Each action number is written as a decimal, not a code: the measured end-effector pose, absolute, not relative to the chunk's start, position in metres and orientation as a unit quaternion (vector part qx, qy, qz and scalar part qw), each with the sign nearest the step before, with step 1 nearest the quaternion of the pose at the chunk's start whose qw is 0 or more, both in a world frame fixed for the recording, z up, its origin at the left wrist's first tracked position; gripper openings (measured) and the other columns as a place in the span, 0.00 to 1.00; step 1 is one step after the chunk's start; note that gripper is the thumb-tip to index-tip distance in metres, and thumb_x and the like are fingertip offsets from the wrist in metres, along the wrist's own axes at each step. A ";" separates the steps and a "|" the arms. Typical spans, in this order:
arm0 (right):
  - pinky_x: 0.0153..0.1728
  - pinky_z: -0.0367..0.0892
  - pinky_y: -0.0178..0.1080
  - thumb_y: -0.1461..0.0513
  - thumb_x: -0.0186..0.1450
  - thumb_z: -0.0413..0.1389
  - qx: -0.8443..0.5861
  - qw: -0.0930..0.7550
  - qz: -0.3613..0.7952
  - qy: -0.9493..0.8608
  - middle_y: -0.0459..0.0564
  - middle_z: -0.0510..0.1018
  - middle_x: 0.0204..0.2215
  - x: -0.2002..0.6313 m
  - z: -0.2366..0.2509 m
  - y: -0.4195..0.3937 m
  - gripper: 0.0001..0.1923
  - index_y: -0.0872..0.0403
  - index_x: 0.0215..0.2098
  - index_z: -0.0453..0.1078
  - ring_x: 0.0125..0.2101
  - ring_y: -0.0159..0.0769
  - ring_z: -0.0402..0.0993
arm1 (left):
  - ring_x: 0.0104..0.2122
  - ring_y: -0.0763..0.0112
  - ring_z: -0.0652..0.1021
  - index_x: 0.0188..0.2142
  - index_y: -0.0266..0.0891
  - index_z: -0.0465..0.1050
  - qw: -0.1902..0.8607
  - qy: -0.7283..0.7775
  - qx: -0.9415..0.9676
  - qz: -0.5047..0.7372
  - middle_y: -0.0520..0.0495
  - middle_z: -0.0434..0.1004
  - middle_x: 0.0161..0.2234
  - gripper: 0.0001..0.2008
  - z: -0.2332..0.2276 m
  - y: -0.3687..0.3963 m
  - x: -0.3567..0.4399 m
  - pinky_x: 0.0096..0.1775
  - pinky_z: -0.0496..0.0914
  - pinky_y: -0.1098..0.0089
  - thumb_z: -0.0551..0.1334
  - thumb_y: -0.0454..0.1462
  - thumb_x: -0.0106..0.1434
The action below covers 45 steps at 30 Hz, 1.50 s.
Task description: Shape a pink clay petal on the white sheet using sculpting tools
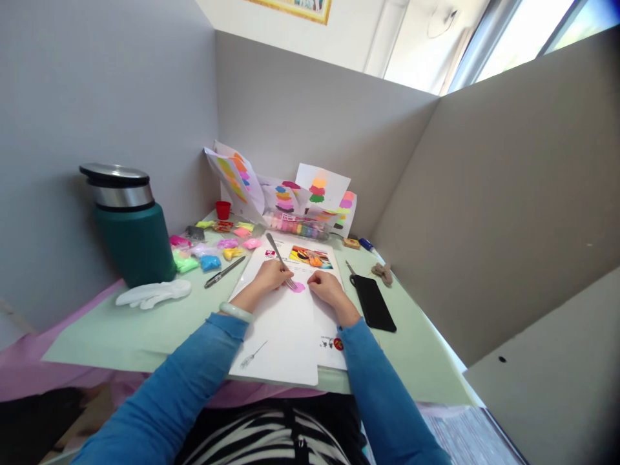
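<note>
My left hand (269, 274) grips a metal fork (279, 250), its tines pressed on a flat pink clay patch (298, 287) lying on a white paper sheet (285, 329). My right hand (327, 287) rests on the sheet right beside the pink patch, fingers curled and touching its edge. A printed colour picture (310, 256) sits at the top of the sheet. Both arms wear blue sleeves, and a pale bangle is on the left wrist.
A teal flask (130, 226) stands at left with a white glove (154, 294) before it. Small bright clay lumps (210, 248), a pen (225, 272), a red cup (223, 210), a clay pack (296, 226) and painted sheets (283, 190) lie behind. A black phone (372, 302) lies right. Grey partitions surround.
</note>
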State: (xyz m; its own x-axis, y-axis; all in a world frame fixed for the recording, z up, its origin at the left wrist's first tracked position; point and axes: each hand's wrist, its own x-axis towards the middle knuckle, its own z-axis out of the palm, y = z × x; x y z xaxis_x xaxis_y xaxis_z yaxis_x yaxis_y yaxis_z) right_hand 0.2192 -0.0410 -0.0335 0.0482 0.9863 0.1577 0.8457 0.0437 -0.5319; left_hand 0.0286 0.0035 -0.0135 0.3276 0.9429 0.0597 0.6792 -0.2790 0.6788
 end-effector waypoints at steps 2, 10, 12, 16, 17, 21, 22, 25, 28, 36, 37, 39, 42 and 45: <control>0.32 0.60 0.32 0.66 0.55 0.53 -0.677 0.256 0.138 -0.677 0.46 0.79 0.31 0.219 -0.034 -0.041 0.08 0.53 0.30 0.73 0.32 0.33 0.71 | 0.19 0.72 0.72 0.29 0.35 0.79 0.265 0.539 0.768 0.224 0.48 0.74 0.18 0.13 -0.014 0.004 0.028 0.25 0.62 0.73 0.58 0.40 0.56; 0.32 0.60 0.32 0.66 0.55 0.53 -0.682 0.250 0.143 -0.672 0.46 0.79 0.31 0.219 -0.032 -0.042 0.08 0.53 0.30 0.73 0.32 0.33 0.71 | 0.19 0.71 0.72 0.28 0.35 0.78 0.260 0.562 0.745 0.249 0.48 0.73 0.17 0.15 -0.014 0.011 0.024 0.27 0.63 0.73 0.57 0.42 0.58; 0.32 0.61 0.32 0.66 0.55 0.53 -0.680 0.252 0.144 -0.673 0.46 0.79 0.31 0.219 -0.032 -0.042 0.07 0.53 0.30 0.73 0.32 0.33 0.71 | 0.18 0.71 0.72 0.29 0.35 0.78 0.269 0.551 0.751 0.244 0.47 0.75 0.19 0.14 -0.015 0.010 0.027 0.27 0.64 0.73 0.57 0.42 0.58; 0.32 0.61 0.32 0.66 0.55 0.53 -0.678 0.255 0.142 -0.675 0.46 0.79 0.32 0.219 -0.033 -0.042 0.07 0.53 0.30 0.73 0.32 0.33 0.71 | 0.21 0.70 0.74 0.28 0.36 0.78 0.235 0.563 0.761 0.221 0.46 0.76 0.21 0.13 -0.014 0.008 0.029 0.28 0.64 0.73 0.57 0.40 0.58; 0.32 0.61 0.32 0.66 0.55 0.54 -0.679 0.254 0.142 -0.674 0.46 0.79 0.32 0.219 -0.033 -0.042 0.07 0.53 0.31 0.73 0.32 0.33 0.71 | 0.22 0.69 0.75 0.27 0.36 0.78 0.225 0.572 0.758 0.218 0.46 0.76 0.20 0.13 -0.013 0.008 0.028 0.28 0.64 0.73 0.57 0.40 0.58; 0.33 0.61 0.32 0.66 0.55 0.53 -0.683 0.251 0.144 -0.671 0.46 0.79 0.32 0.218 -0.031 -0.042 0.08 0.53 0.31 0.73 0.33 0.33 0.71 | 0.23 0.69 0.75 0.25 0.36 0.76 0.221 0.593 0.739 0.231 0.47 0.74 0.18 0.15 -0.012 0.009 0.025 0.29 0.65 0.73 0.56 0.42 0.59; 0.33 0.61 0.32 0.67 0.55 0.53 -0.684 0.250 0.145 -0.670 0.46 0.79 0.32 0.218 -0.031 -0.042 0.08 0.53 0.31 0.73 0.33 0.33 0.71 | 0.22 0.69 0.75 0.25 0.36 0.76 0.231 0.590 0.737 0.237 0.47 0.73 0.17 0.15 -0.012 0.010 0.025 0.29 0.65 0.73 0.56 0.42 0.59; 0.33 0.61 0.32 0.66 0.55 0.53 -0.683 0.252 0.146 -0.670 0.46 0.79 0.32 0.218 -0.031 -0.042 0.08 0.53 0.31 0.73 0.33 0.33 0.71 | 0.21 0.69 0.74 0.24 0.36 0.76 0.241 0.571 0.747 0.241 0.47 0.73 0.17 0.16 -0.015 0.010 0.027 0.29 0.65 0.73 0.56 0.43 0.59; 0.34 0.61 0.32 0.66 0.55 0.53 -0.682 0.252 0.144 -0.671 0.47 0.79 0.32 0.218 -0.031 -0.042 0.08 0.53 0.31 0.73 0.33 0.33 0.71 | 0.24 0.68 0.76 0.24 0.36 0.75 0.215 0.570 0.759 0.230 0.46 0.75 0.19 0.15 -0.015 0.010 0.028 0.30 0.65 0.72 0.56 0.42 0.59; 0.33 0.61 0.32 0.66 0.55 0.53 -0.685 0.251 0.145 -0.669 0.46 0.79 0.32 0.218 -0.031 -0.042 0.08 0.53 0.31 0.73 0.33 0.33 0.71 | 0.27 0.67 0.77 0.25 0.36 0.76 0.216 0.580 0.748 0.240 0.45 0.76 0.21 0.16 -0.015 0.012 0.028 0.31 0.65 0.73 0.56 0.43 0.60; 0.33 0.61 0.32 0.66 0.55 0.53 -0.683 0.251 0.144 -0.670 0.46 0.79 0.32 0.218 -0.031 -0.042 0.08 0.53 0.30 0.73 0.32 0.33 0.71 | 0.27 0.67 0.77 0.24 0.36 0.76 0.213 0.579 0.752 0.233 0.45 0.76 0.21 0.15 -0.015 0.012 0.028 0.31 0.65 0.73 0.56 0.42 0.60; 0.33 0.61 0.32 0.67 0.55 0.53 -0.682 0.252 0.141 -0.672 0.46 0.79 0.31 0.218 -0.032 -0.042 0.08 0.53 0.30 0.73 0.32 0.33 0.71 | 0.28 0.66 0.77 0.24 0.36 0.76 0.204 0.582 0.756 0.220 0.45 0.76 0.21 0.15 -0.016 0.012 0.029 0.32 0.65 0.72 0.56 0.41 0.59; 0.33 0.61 0.32 0.66 0.55 0.53 -0.682 0.251 0.139 -0.673 0.47 0.79 0.31 0.219 -0.032 -0.041 0.08 0.53 0.30 0.73 0.32 0.33 0.71 | 0.28 0.66 0.77 0.26 0.36 0.77 0.191 0.593 0.750 0.223 0.44 0.76 0.21 0.14 -0.014 0.012 0.029 0.32 0.65 0.72 0.56 0.40 0.59; 0.32 0.61 0.32 0.66 0.55 0.53 -0.683 0.250 0.145 -0.671 0.47 0.79 0.32 0.219 -0.032 -0.041 0.08 0.53 0.31 0.73 0.32 0.33 0.71 | 0.24 0.68 0.76 0.27 0.35 0.78 0.217 0.584 0.743 0.243 0.45 0.76 0.20 0.15 -0.014 0.011 0.029 0.30 0.65 0.72 0.56 0.42 0.60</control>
State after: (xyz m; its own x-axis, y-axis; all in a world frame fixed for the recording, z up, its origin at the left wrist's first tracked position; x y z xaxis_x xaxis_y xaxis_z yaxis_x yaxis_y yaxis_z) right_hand 0.2187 -0.0411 -0.0324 0.0579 0.9887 0.1380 0.8437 0.0255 -0.5362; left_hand 0.0286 0.0109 -0.0139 0.1990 0.9741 0.1073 0.7629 -0.2227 0.6069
